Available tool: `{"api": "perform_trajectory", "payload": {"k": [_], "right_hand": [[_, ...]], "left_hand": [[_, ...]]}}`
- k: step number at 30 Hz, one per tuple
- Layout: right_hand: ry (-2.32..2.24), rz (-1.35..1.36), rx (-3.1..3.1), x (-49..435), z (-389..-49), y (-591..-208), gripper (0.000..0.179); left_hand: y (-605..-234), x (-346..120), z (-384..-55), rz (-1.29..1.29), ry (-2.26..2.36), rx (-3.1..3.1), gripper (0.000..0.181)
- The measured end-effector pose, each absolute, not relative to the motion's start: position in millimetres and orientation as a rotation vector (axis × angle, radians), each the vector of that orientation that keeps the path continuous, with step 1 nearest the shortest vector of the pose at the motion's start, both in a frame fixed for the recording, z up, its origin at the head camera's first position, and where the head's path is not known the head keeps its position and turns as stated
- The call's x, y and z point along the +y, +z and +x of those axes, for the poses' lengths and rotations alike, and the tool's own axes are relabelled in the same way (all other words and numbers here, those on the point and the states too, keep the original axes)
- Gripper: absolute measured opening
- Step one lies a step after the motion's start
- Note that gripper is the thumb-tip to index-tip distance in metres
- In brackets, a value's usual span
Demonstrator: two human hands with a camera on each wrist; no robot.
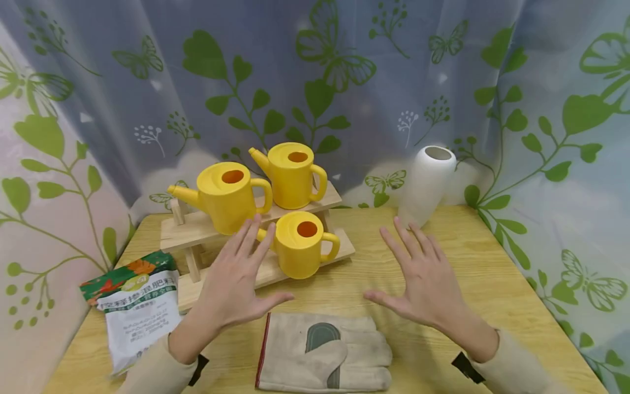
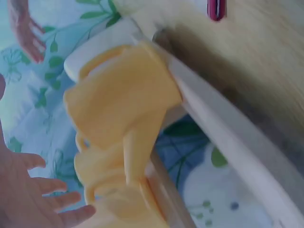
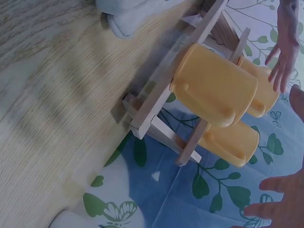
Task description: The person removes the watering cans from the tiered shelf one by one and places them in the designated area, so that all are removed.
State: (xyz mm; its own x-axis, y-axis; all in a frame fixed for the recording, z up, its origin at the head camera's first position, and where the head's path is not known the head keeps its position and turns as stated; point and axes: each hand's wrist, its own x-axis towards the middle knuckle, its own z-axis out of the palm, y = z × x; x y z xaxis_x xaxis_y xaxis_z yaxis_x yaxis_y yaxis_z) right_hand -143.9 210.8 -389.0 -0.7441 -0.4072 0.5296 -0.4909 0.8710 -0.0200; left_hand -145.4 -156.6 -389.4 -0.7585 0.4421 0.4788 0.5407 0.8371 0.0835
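Both hands hover over the table with fingers spread and nothing held. In the head view my left hand (image 1: 235, 279) overlaps the front of a two-step wooden stand (image 1: 189, 235). On that stand sit three yellow watering cans: one on the upper left (image 1: 223, 202), one on the upper right (image 1: 291, 178) and one on the lower step (image 1: 297, 249). My right hand (image 1: 423, 279) is nearest a white vase (image 1: 428, 183) behind it. Between the wrists lies a pair of beige work gloves (image 1: 325, 353) with a grey-green patch and red cuff edge.
Left of the stand rests a white, green and red printed bag (image 1: 140, 312) with Chinese lettering. A curtain (image 1: 344, 109) with leaves and butterflies encloses the back and sides of the wooden table (image 1: 502, 306).
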Motion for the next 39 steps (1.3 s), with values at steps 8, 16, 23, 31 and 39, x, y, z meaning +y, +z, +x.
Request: {"api": "perform_trajectory", "payload": {"k": [8, 16, 23, 31, 39], "right_hand": [[0.453, 0.64, -2.683, 210, -150, -379, 0.099], [0.92, 0.614, -2.728, 197, -164, -379, 0.076], [1.301, 0.595, -2.68, 184, -180, -385, 0.059], [1.575, 0.546, -2.613, 168, -196, -398, 0.049], [1.737, 0.602, -2.565, 161, -212, -417, 0.043]], "left_hand": [[-368, -206, -131, -0.533, -0.544, -2.614, 0.106], [-359, -257, -117, -0.313, -0.813, -2.615, 0.079], [-363, -299, -124, -0.13, -1.004, -2.694, 0.06], [-373, -346, -152, 0.022, -1.295, -2.806, 0.07], [-381, -374, -185, 0.085, -1.642, -2.904, 0.08]]}}
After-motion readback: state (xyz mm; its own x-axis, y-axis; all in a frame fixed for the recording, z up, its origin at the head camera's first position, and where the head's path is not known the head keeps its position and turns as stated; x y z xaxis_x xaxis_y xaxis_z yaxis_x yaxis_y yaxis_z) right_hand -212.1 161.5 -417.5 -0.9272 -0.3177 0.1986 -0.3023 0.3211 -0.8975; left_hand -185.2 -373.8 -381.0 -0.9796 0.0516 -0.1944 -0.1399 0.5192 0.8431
